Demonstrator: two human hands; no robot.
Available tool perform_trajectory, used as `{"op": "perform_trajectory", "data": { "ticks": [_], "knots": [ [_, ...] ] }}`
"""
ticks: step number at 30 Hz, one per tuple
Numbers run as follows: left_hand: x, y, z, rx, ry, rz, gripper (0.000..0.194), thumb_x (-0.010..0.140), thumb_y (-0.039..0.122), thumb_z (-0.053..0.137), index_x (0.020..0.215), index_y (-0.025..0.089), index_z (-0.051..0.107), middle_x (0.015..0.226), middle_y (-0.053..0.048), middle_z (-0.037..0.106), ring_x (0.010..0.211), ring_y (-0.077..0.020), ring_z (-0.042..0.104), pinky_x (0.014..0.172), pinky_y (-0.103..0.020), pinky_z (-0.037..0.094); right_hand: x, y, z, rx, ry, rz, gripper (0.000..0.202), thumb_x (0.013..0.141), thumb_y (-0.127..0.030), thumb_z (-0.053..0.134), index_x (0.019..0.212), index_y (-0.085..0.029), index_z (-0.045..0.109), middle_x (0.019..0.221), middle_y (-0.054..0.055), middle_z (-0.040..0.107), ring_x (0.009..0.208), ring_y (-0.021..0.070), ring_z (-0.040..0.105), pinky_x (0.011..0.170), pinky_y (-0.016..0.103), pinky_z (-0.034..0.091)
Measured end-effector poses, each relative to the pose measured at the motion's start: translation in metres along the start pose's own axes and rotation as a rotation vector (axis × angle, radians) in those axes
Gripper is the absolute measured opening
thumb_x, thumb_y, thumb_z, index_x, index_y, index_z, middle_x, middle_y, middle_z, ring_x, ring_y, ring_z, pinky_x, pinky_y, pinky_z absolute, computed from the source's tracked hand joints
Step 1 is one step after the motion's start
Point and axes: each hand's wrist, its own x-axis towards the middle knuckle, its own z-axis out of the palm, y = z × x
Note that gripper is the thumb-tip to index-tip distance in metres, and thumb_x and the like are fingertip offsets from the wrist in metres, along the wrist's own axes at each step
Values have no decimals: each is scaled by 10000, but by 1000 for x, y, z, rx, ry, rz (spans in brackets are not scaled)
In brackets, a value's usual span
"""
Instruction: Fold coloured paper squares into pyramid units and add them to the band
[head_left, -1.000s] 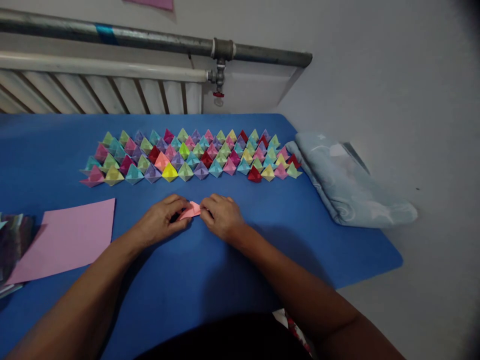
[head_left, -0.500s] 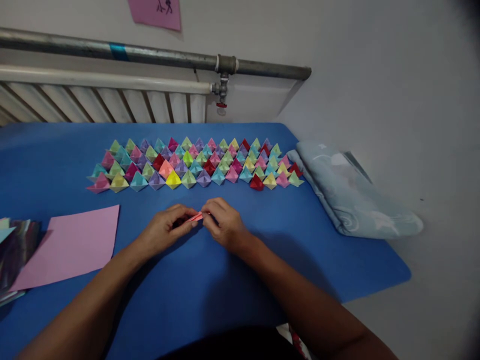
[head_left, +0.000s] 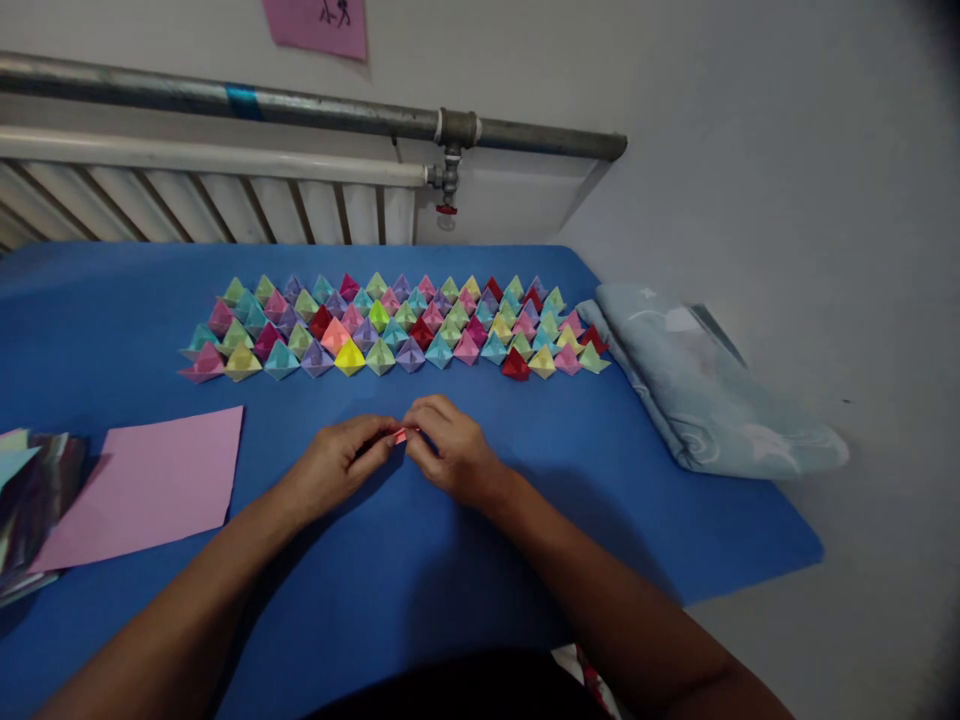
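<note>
A small folded piece of orange-pink paper (head_left: 401, 436) is pinched between both hands, mostly covered by the fingers. My left hand (head_left: 352, 455) grips its left end between thumb and fingers. At its right end, my right hand (head_left: 442, 440) holds it with closed fingertips. The two hands nearly touch, above the blue table (head_left: 337, 600). Beyond them stand rows of small folded paper boats (head_left: 410, 355) in many colours, side by side.
Pink paper (head_left: 161, 480) lies at the left, beside a stack of coloured papers (head_left: 45, 490). Folded pale blue cloth (head_left: 712, 400) rests at the right edge against the wall. Behind the table are a radiator (head_left: 225, 205) and a metal pipe (head_left: 330, 112).
Less of the orange-pink paper shows between the fingers, and my left hand has shifted slightly right. The whole view has moved a little.
</note>
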Motion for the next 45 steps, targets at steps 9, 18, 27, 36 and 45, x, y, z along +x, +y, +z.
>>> {"op": "perform_trajectory", "data": {
  "ticks": [9, 18, 27, 36, 45],
  "knots": [
    [-8, 4, 15, 313, 97, 16, 242, 982, 313, 409, 944, 215, 627, 824, -47, 710, 698, -192, 659, 630, -305, 495, -1, -13, 1, -139, 3, -59, 186, 930, -163, 451, 962, -174, 634, 985, 104, 654, 943, 198, 607, 882, 345, 479],
    [-1, 18, 10, 70, 393, -138, 197, 895, 320, 518, 849, 194, 662, 851, -63, 665, 784, -209, 605, 728, -345, 467, -1, -17, 8, 142, 284, 156, 293, 872, -247, 579, 1157, -175, 584, 1061, 94, 625, 799, 148, 615, 704, 283, 531],
    [4, 15, 7, -889, 415, -580, 239, 633, 326, 789, 819, 189, 727, 719, -6, 671, 663, -154, 599, 625, -268, 467, 7, -8, 17, 796, 169, 705, 283, 740, -342, 632, 990, -221, 578, 826, -1, 608, 588, 105, 555, 456, 210, 407],
    [7, 25, 4, -1003, 315, -580, 295, 501, 295, 886, 744, 183, 760, 687, -13, 707, 641, -131, 584, 618, -241, 446, 9, -14, 14, 928, 152, 673, 170, 695, -328, 625, 810, -211, 579, 640, -52, 560, 518, 79, 506, 446, 193, 391],
    [4, 22, 4, -924, 300, -669, 216, 453, 268, 799, 624, 172, 709, 606, -10, 675, 557, -128, 521, 560, -252, 396, 5, -17, 11, 827, 80, 594, 136, 766, -302, 574, 861, -208, 601, 632, -52, 547, 530, 85, 504, 497, 212, 416]
  ]
}}
